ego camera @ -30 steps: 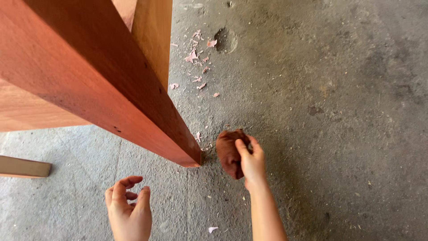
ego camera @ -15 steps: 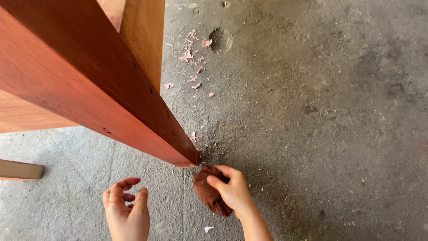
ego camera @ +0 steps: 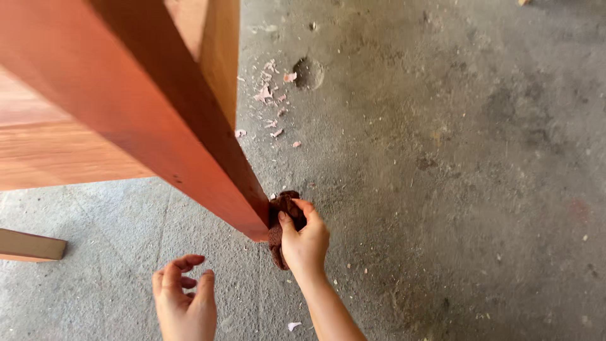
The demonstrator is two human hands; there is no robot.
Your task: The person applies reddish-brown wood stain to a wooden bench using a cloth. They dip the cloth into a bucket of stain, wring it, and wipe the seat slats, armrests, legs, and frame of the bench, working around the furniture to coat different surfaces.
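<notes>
rag (ego camera: 285, 221) against leg (ego camera: 189, 139) foot, shavings (ego camera: 268, 95) behind

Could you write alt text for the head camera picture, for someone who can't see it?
A person's right hand presses a dark reddish-brown rag against the bottom of a red-stained wooden leg standing on a grey concrete floor. The left hand hovers empty and half curled nearby, and pale wood shavings lie scattered on the floor behind the leg.

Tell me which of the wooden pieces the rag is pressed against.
The big reddish leg, at its bottom end by the floor. The right hand holds the rag there. The pale piece at far left lies apart, untouched.
</notes>
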